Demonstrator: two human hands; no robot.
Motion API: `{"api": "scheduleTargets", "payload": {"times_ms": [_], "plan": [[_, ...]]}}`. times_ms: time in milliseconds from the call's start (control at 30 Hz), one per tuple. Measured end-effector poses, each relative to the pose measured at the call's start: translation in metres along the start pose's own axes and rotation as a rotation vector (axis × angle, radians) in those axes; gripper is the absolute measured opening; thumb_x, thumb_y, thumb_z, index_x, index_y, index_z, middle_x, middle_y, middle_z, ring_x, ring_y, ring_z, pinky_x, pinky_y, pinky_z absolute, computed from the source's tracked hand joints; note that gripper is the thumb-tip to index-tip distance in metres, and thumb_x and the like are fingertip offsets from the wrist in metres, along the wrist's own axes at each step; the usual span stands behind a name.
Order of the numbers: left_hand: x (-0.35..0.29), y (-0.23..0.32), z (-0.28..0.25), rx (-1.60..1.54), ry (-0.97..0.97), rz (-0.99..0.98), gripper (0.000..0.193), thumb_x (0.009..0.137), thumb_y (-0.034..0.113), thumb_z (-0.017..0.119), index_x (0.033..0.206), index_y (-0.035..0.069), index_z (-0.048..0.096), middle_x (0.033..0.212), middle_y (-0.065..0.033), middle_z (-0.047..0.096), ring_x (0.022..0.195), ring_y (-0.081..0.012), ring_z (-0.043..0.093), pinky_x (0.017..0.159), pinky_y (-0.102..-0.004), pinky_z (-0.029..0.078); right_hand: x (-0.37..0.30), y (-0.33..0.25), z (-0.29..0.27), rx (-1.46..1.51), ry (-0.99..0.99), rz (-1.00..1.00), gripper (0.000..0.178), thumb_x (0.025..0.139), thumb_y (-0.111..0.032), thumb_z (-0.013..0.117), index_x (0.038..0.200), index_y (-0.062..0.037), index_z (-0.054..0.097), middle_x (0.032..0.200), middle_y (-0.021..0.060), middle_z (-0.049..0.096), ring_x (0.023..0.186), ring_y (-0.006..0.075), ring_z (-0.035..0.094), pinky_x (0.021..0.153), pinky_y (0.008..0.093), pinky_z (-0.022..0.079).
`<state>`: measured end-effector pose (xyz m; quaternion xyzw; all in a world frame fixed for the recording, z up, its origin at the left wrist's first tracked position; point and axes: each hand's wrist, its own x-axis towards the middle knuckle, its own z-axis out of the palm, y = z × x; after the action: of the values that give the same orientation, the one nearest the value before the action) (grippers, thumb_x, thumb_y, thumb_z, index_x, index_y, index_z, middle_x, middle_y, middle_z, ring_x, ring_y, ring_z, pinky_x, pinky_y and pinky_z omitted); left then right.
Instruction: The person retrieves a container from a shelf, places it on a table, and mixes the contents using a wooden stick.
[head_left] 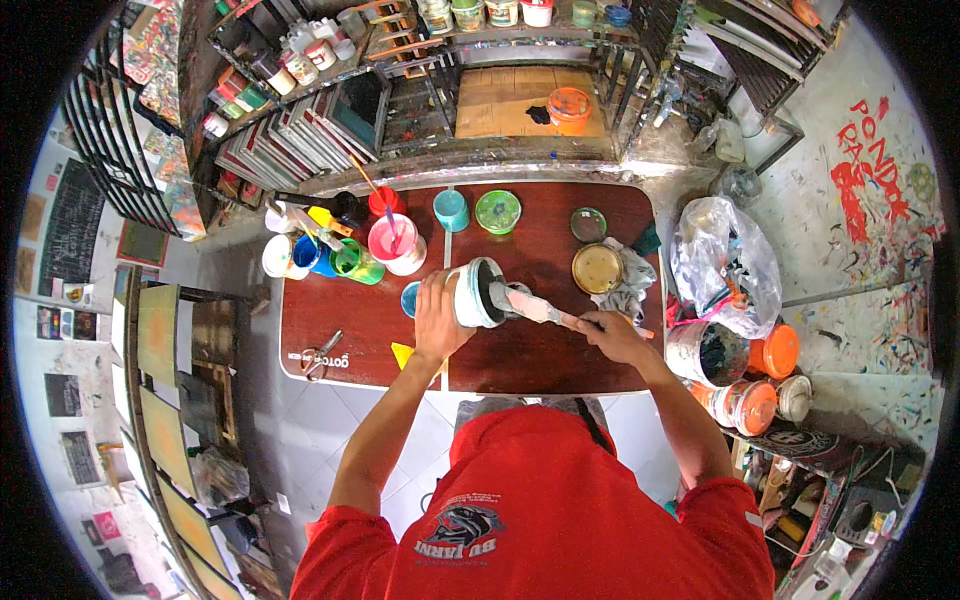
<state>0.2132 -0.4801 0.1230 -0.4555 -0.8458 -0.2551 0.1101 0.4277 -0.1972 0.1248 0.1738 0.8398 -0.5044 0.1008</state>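
Observation:
My left hand [437,322] grips a white tub [467,298] from its left side. The tub is tipped over the middle of the table, its mouth facing right, with dark grey stuff inside. In my right hand [617,338] is the handle of a spatula [540,308]. Its broad, smeared blade points left, with the tip at the tub's mouth and grey paste on it. Just beyond my left hand sits a small blue cup [409,299], partly hidden by it. A yellow piece [402,354] lies close to my left wrist.
Paint tubs, including a pink one [393,245] and a green cup [357,262], crowd the table's far left. Scissors [322,357] lie near left. A gold lid [597,268] and grey rag [629,283] are at right. Buckets [708,352] and a plastic bag [727,265] stand beyond the right edge.

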Motion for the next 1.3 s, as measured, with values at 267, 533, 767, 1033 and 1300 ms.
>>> {"api": "scheduleTargets", "payload": {"times_ms": [267,533,767,1033,1300], "plan": [[-0.001,-0.005,0.014,0.133,-0.133,-0.061,0.096,0.056,0.015,0.085,0.139,0.002,0.037,0.137,-0.0203,0.045,0.129,-0.0421,0.042,0.113,-0.0538,0.03,0.009,0.041,0.007,-0.275,0.189,-0.087,0.032,0.097,-0.033,0.056,0.108,-0.0059,0.069,0.09,0.0194,0.07,0.086,0.0417,0.067,0.077,0.0522,0.051],[0.005,0.0,0.02,0.184,-0.164,0.001,0.094,0.056,0.012,0.083,0.138,0.003,0.038,0.136,-0.0211,0.045,0.128,-0.0436,0.043,0.111,-0.0544,0.033,0.019,0.02,0.021,-0.661,0.207,-0.081,0.019,0.096,-0.024,0.054,0.095,-0.0074,0.063,0.08,0.0187,0.068,0.074,0.0379,0.069,0.067,0.0518,0.053],[0.015,0.005,0.025,0.247,-0.274,0.078,0.084,0.065,0.013,0.076,0.141,0.002,0.041,0.138,-0.0214,0.046,0.129,-0.0413,0.042,0.113,-0.0541,0.029,0.017,0.021,0.03,-0.882,0.278,-0.25,0.033,0.09,-0.013,0.053,0.122,-0.0089,0.06,0.094,0.0164,0.064,0.083,0.0329,0.068,0.067,0.0444,0.056],[0.014,0.001,0.029,0.333,-0.344,0.116,0.079,0.07,0.009,0.069,0.143,0.004,0.04,0.14,-0.0217,0.045,0.131,-0.0404,0.041,0.114,-0.0536,0.028,0.021,0.032,0.036,-0.968,0.318,-0.408,0.045,0.087,-0.011,0.056,0.132,-0.0102,0.057,0.106,0.0179,0.054,0.096,0.0336,0.06,0.072,0.0423,0.055],[0.016,-0.005,0.029,0.373,-0.389,0.138,0.082,0.069,0.015,0.073,0.144,0.005,0.04,0.141,-0.0203,0.044,0.132,-0.039,0.039,0.114,-0.0527,0.027,0.005,0.049,0.012,-1.028,0.121,-0.333,0.047,0.089,-0.01,0.052,0.136,-0.0135,0.058,0.117,0.02,0.053,0.092,0.0341,0.065,0.077,0.0453,0.054]]}}
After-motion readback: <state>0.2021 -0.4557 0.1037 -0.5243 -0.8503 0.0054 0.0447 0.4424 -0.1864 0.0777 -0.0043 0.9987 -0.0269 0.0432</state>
